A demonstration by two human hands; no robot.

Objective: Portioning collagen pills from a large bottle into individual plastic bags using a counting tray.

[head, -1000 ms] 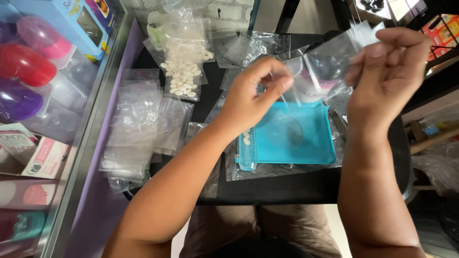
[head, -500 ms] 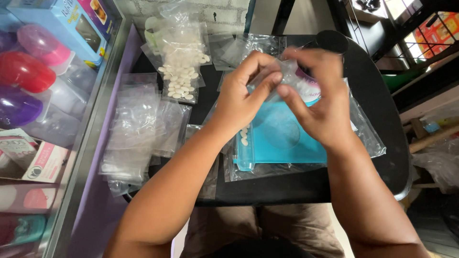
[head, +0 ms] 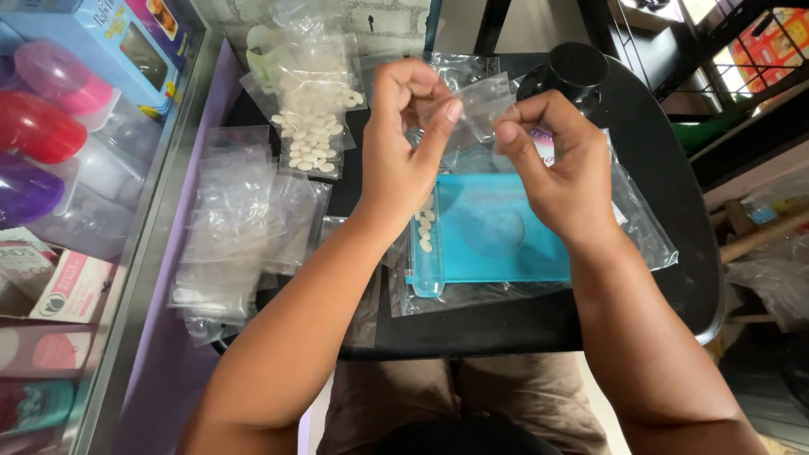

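— How far along does the bagging look?

— Partway, I'd judge. The left hand [head: 404, 160] and right hand [head: 556, 168] each pinch an edge of one small clear bag [head: 480, 105], grip pressed together on thin, crinkly film; whether it is filled I cannot tell.

— What sits under the grip?

— Just below it, a smooth turquoise counting tray [head: 497, 227] on the black round desk [head: 666, 202], with a few white oval pills [head: 424, 232] in its left channel.

— And what's left?

— Left of the grip, a clear bag of loose pills [head: 312, 139] and a stack of flat, glossy, empty bags [head: 227, 219].
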